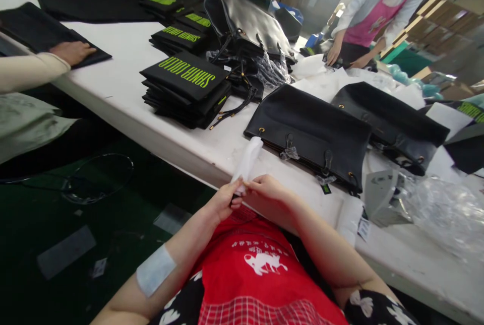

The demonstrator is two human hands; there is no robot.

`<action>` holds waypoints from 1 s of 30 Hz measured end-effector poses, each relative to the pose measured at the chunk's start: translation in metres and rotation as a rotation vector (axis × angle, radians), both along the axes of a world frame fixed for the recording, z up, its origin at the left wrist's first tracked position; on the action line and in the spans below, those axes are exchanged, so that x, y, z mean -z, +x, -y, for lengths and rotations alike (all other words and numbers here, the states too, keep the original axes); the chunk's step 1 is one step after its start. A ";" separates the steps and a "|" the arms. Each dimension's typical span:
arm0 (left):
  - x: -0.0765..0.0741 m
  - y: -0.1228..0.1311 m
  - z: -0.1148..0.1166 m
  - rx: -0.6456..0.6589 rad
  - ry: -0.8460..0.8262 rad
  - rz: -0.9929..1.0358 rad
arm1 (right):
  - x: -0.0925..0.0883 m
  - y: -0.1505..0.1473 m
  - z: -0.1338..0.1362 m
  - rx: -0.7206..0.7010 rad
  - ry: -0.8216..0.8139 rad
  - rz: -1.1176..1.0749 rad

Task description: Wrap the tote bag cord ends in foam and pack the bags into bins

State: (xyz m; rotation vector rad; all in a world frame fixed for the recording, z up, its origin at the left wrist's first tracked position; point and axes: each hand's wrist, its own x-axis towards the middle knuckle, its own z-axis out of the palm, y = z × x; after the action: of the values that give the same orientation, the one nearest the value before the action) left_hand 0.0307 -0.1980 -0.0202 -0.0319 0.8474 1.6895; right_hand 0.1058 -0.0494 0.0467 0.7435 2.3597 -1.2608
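Observation:
My left hand is closed around the lower end of a white strip, which looks like rolled or folded thin paper or foam wrap. Something small and dark shows between its fingers, too little to name. Pinching the same white strip from the other side is my right hand. The strip's upper end reaches over the table edge to the near corner of a black bag. This bag lies flat, with gold eyelets, two tabs wrapped in clear plastic and a small tag.
Black pouches with green lettering are stacked at left on the white table. Another black bag and crumpled clear plastic lie to the right. A co-worker's hand rests on black material; another person works across the table.

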 end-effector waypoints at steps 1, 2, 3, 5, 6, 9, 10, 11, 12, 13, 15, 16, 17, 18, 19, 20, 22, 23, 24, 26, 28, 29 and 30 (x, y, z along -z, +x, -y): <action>0.000 -0.002 0.001 0.003 0.009 0.028 | -0.001 0.005 -0.001 0.008 -0.096 -0.033; -0.001 -0.004 0.003 0.010 0.015 0.061 | -0.002 0.010 -0.002 0.022 -0.203 -0.068; -0.002 -0.006 0.004 0.015 0.016 0.092 | -0.003 0.015 -0.002 0.041 -0.311 -0.103; -0.005 -0.009 0.007 0.024 0.004 0.135 | -0.001 0.023 -0.002 0.090 -0.498 -0.148; -0.006 -0.010 0.008 0.029 -0.004 0.153 | 0.001 0.025 -0.002 0.114 -0.567 -0.155; -0.011 -0.010 0.011 0.033 -0.012 0.213 | 0.010 0.026 0.000 0.151 -0.663 -0.133; -0.013 -0.010 0.012 0.037 -0.002 0.241 | 0.012 0.024 0.001 0.148 -0.668 -0.122; -0.015 -0.010 0.012 0.039 0.015 0.270 | 0.015 0.022 0.002 0.142 -0.661 -0.110; -0.017 -0.010 0.013 0.043 0.039 0.298 | 0.017 0.020 0.002 0.134 -0.649 -0.102; -0.019 -0.009 0.013 0.046 0.070 0.326 | 0.018 0.017 0.003 0.126 -0.638 -0.095; -0.024 -0.007 0.013 0.055 0.137 0.378 | 0.020 0.012 0.004 0.118 -0.629 -0.097; -0.026 -0.005 0.013 0.059 0.174 0.402 | 0.021 0.009 0.004 0.118 -0.632 -0.103; -0.027 -0.004 0.013 0.061 0.210 0.420 | 0.022 0.006 0.004 0.119 -0.638 -0.111; -0.029 -0.002 0.013 0.058 0.241 0.429 | 0.023 0.003 0.004 0.116 -0.642 -0.118; -0.029 0.000 0.013 0.051 0.265 0.423 | 0.023 0.000 0.004 0.109 -0.642 -0.121; -0.030 0.002 0.013 0.039 0.279 0.407 | 0.024 -0.004 0.004 0.099 -0.638 -0.122; -0.030 0.004 0.013 -0.003 0.284 0.358 | 0.023 -0.011 0.003 0.069 -0.618 -0.118; -0.030 0.005 0.014 -0.023 0.280 0.339 | 0.022 -0.014 0.003 0.049 -0.603 -0.113; -0.030 0.006 0.014 -0.033 0.276 0.330 | 0.020 -0.017 0.002 0.030 -0.590 -0.106; -0.029 0.006 0.015 -0.025 0.267 0.337 | 0.017 -0.022 0.001 0.000 -0.574 -0.069; -0.028 0.005 0.016 -0.008 0.254 0.354 | 0.014 -0.026 0.000 -0.003 -0.563 -0.025; -0.028 0.005 0.016 -0.006 0.245 0.365 | 0.014 -0.027 0.000 0.005 -0.552 -0.006; -0.028 0.005 0.016 -0.007 0.234 0.378 | 0.014 -0.028 -0.001 0.015 -0.534 0.009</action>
State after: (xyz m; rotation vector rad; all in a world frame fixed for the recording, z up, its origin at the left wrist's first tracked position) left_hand 0.0353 -0.2139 0.0079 -0.1885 0.3666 1.7077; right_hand 0.0777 -0.0487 0.0325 0.5854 1.8717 -1.7780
